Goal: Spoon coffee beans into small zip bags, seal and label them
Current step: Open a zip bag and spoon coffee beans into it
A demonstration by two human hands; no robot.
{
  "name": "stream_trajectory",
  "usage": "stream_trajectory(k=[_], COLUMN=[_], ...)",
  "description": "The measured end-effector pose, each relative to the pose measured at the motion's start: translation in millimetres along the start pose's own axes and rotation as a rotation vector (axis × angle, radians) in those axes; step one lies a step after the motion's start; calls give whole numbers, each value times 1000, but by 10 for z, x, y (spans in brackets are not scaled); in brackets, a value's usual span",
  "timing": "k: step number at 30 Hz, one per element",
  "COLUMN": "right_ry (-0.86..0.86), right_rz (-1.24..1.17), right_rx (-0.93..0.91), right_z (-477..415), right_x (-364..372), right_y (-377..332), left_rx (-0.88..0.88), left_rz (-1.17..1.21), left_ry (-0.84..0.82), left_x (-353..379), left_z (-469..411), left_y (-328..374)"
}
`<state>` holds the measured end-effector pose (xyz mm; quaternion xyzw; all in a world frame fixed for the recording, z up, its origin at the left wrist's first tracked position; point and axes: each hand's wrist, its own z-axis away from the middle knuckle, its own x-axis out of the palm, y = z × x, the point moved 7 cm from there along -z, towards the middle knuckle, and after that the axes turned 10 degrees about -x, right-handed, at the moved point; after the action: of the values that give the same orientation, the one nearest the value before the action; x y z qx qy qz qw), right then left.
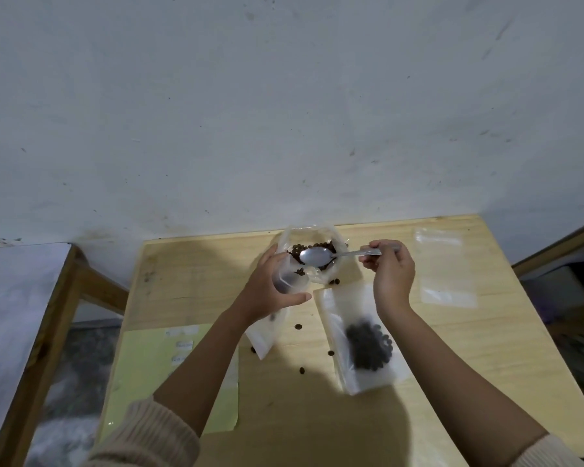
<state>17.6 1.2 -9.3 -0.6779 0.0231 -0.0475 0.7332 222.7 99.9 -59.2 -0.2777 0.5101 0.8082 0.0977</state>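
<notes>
My left hand (270,291) grips a small frosted zip bag (267,335) near its open top, holding it upright; a few beans show inside it. My right hand (390,274) pinches the handle of a metal spoon (317,257). The spoon's bowl lies empty over the large open bag of coffee beans (312,251) at the table's far edge. A second small zip bag (361,338), holding a dark heap of beans, lies flat on the table under my right wrist. An empty zip bag (445,267) lies flat to the right.
A yellow-green label sheet (149,369) with white stickers lies at the table's front left, partly under my left arm. Several loose beans (298,326) are scattered on the wooden table (196,281). A wall stands right behind the table. A wooden frame (48,332) stands to the left.
</notes>
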Motion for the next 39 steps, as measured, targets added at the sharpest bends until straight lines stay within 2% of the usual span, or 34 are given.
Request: stream_trajectory(k=[2, 4, 7, 9, 13, 15, 20, 23, 27, 32, 35, 39], right_ry=[43, 16, -208, -373, -516, -516, -450, -416, -666, -917, -941, -836], right_rz=[-57, -126, -129, -8, 442, 531, 562, 429, 305, 498, 571, 553], right_rx=[70, 134, 253, 292, 5, -94, -144, -159, -200, -364, -436, -461], right_z=[-5, 7, 49, 92, 35, -4, -39, 38, 307, 571, 610, 525], right_x=[-15, 54, 302, 434, 452, 409, 281, 253, 500, 758, 828, 818], right_y=[102, 214, 381, 447, 271, 182, 118, 13, -195, -409, -467, -511], left_rx=[19, 32, 65, 90, 103, 116, 133, 142, 175, 167, 153, 139], left_rz=[-8, 8, 53, 52, 26, 33, 25, 18, 15, 58, 104, 198], left_ry=[19, 58, 130, 176, 243, 269, 311, 343, 374, 437, 424, 435], left_x=[-30, -78, -177, -237, -320, -342, -355, -352, -329, -326, -300, -266], left_z=[23, 48, 93, 122, 166, 190, 247, 280, 328, 362, 382, 426], left_y=[5, 13, 53, 82, 116, 144, 202, 230, 308, 391, 450, 469])
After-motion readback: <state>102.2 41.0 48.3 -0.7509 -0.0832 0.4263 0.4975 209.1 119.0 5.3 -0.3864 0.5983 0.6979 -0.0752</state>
